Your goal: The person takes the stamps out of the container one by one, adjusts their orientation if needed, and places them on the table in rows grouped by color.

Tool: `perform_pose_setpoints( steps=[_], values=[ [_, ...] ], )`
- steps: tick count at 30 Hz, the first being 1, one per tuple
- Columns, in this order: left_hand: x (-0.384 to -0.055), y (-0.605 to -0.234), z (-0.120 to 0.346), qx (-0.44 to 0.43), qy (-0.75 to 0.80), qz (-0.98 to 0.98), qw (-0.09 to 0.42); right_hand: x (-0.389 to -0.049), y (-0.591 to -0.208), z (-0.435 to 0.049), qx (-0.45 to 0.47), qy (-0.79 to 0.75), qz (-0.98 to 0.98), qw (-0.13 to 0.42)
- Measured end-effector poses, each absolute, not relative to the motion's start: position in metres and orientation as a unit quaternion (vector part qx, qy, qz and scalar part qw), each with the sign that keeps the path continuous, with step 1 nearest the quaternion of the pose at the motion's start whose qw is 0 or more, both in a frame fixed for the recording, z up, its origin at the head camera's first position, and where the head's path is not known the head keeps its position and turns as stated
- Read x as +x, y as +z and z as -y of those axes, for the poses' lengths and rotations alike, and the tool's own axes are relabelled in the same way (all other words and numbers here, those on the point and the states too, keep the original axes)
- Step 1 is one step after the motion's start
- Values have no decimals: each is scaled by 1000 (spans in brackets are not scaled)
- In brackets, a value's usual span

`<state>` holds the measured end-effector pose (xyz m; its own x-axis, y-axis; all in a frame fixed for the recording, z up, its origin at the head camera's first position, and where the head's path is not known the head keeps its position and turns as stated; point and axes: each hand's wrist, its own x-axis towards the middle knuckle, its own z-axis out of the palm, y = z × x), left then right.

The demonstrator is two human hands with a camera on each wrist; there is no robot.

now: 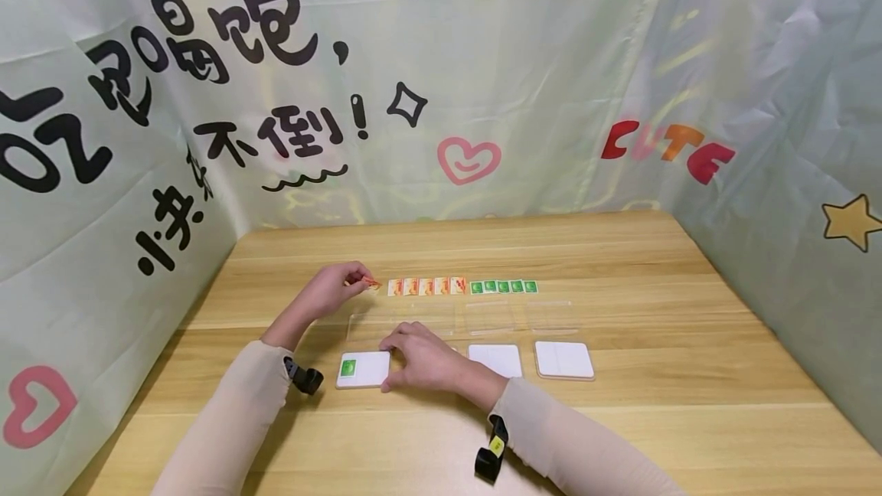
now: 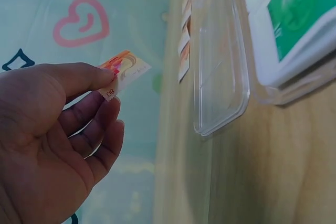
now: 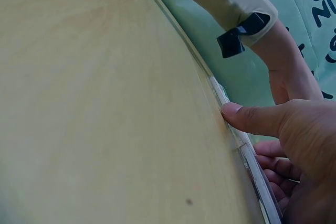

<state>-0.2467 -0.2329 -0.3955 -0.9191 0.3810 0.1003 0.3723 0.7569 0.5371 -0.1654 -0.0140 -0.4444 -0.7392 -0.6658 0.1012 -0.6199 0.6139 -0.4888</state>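
Observation:
My left hand (image 1: 332, 289) pinches an orange-and-white stamp (image 2: 126, 69) between thumb and fingers, raised at the left end of a row of stamps. The stamp has a perforated edge and a printed 80. My right hand (image 1: 426, 360) holds the right end of the leftmost clear plastic box (image 1: 368, 381), thumb at the near edge and fingers at the far edge. White paper fills this box, and a green stamp (image 1: 347, 367) lies on its left part. Orange stamps (image 1: 427, 287) and green stamps (image 1: 504, 287) lie in one row behind. The right hand covers part of a neighbouring box.
Clear plastic lids (image 1: 491, 318) lie between the stamps and the boxes. Two more white-filled boxes (image 1: 496, 360) (image 1: 563, 360) stand to the right on the wooden table (image 1: 689, 404). Printed cloth (image 1: 537, 60) walls off the back and both sides.

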Motion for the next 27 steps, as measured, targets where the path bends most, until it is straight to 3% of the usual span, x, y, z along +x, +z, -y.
perform_pose_setpoints(
  steps=[6, 19, 27],
  values=[
    [-257, -398, 233, 210, 286, -935, 26, -165, -444, 14, -359, -252, -898, 43],
    [-275, -398, 234, 223, 269, -930, 116, -165, -445, 14, -359, -252, -898, 39],
    [-281, -400, 232, 231, 233, -936, 125, -165, -445, 14, -359, -253, -897, 41]
  ],
)
